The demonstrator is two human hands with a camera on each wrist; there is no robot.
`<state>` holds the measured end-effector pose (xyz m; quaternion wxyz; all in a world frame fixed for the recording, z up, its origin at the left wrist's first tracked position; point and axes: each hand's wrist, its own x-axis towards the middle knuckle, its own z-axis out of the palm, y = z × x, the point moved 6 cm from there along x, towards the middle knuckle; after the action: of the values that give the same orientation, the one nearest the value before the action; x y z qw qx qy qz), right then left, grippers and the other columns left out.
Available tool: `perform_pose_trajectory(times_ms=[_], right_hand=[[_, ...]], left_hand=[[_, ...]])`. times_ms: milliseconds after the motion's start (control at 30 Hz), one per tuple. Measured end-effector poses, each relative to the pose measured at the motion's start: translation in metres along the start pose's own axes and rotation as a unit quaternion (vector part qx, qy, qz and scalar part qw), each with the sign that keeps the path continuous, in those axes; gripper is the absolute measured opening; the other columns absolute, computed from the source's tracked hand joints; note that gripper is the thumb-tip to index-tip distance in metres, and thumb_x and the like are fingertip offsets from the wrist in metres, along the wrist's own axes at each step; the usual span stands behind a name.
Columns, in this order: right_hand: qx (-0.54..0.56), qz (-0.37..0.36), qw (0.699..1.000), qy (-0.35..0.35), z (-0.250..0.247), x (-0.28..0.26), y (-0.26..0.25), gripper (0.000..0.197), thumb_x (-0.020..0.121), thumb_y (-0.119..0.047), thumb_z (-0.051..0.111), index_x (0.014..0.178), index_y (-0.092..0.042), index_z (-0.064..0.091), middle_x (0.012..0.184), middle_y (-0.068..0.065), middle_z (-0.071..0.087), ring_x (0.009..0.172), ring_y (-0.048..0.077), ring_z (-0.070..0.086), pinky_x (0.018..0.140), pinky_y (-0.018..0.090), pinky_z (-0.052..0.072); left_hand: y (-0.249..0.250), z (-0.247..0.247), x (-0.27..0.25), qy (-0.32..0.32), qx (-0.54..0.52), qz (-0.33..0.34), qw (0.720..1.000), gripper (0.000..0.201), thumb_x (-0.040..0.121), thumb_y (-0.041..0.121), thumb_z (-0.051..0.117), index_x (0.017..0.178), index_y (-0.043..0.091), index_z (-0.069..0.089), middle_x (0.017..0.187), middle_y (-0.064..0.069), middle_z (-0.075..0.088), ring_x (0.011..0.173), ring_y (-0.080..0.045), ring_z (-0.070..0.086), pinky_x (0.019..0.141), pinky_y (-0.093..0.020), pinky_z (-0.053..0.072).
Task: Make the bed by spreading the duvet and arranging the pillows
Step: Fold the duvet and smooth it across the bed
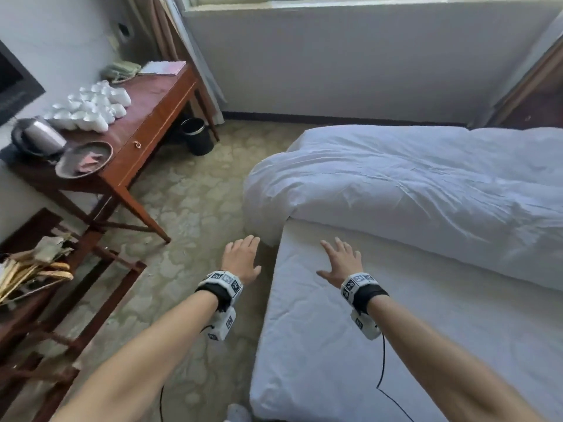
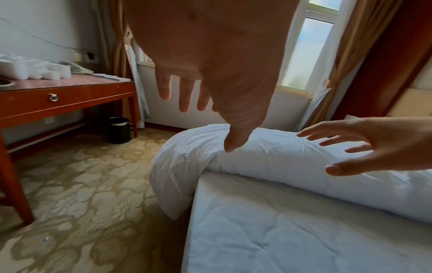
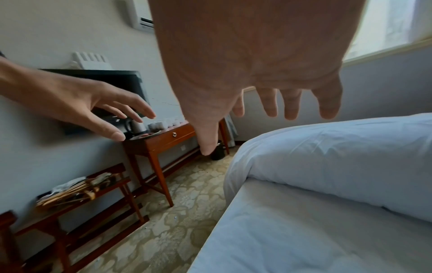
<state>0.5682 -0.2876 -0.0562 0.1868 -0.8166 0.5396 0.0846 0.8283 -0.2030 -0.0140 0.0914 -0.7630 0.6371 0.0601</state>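
Observation:
A white duvet [image 1: 411, 190] lies bunched in a thick fold across the far half of the bed, its left end drooping over the bed's corner [image 2: 173, 177]. The near half shows bare white mattress sheet [image 1: 365, 345]. My left hand [image 1: 240, 257] hovers over the carpet just left of the bed corner, fingers spread, holding nothing. My right hand [image 1: 341, 260] is spread above the sheet, a short way from the duvet's folded edge [image 3: 350, 166]. Both palms face down and touch nothing. No pillow is in view.
A wooden desk [image 1: 146, 117] on the left carries white cups [image 1: 91, 105], a kettle [image 1: 39, 138] and a dish. A black bin [image 1: 198, 135] stands beside it. A low wooden rack [image 1: 45, 284] sits at near left. Patterned carpet [image 1: 189, 202] lies between desk and bed.

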Motion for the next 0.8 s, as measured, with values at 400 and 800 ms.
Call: perform_pose_trajectory(times_ms=[400, 800], right_hand=[[-0.066, 0.060, 0.996, -0.024, -0.030, 0.091, -0.036, 0.109, 0.083, -0.056, 0.075, 0.159, -0.042, -0.001, 0.169, 0.008, -0.003, 0.155, 0.036, 0.004, 0.119, 0.067, 0.018], [-0.138, 0.093, 0.980, -0.111, 0.025, 0.326, 0.008, 0.124, 0.079, -0.057, 0.079, 0.159, -0.038, -0.013, 0.170, 0.008, -0.011, 0.156, 0.039, -0.004, 0.117, 0.073, 0.010]], left_hand=[[-0.081, -0.044, 0.149, -0.005, -0.034, 0.055, 0.998, 0.086, 0.081, 0.051, 0.068, 0.151, 0.017, 0.032, 0.152, -0.002, 0.042, 0.132, -0.028, 0.049, 0.109, -0.044, 0.039], [-0.046, 0.110, 0.407, -0.149, -0.011, 0.226, 0.963, 0.093, 0.088, 0.049, 0.066, 0.158, 0.015, 0.016, 0.159, -0.005, 0.032, 0.136, -0.030, 0.045, 0.108, -0.047, 0.043]])
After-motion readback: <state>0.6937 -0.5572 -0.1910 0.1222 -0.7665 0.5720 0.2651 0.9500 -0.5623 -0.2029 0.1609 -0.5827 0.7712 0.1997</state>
